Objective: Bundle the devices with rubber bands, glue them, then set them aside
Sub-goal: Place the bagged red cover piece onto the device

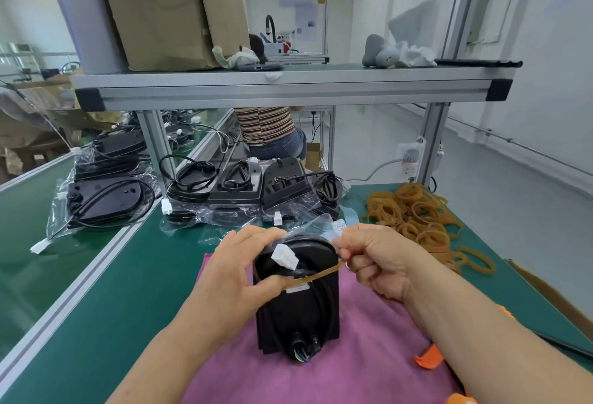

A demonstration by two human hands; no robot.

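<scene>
One tan rubber band (324, 272) stretched over black plastic device (298, 317) on pink cloth (369, 355). Left hand (237, 275) grips device, thumb pinning band; right hand (375, 259) pinches it taut. Bundling step; next, likely loop band round body.

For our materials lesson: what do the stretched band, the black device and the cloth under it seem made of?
The rubber band: matte tan rubber, pulled taut and thin. The device: probably moulded black plastic, smooth, slight sheen. The cloth: pink fabric, perhaps towelling; soft, fuzzy surface.
</scene>
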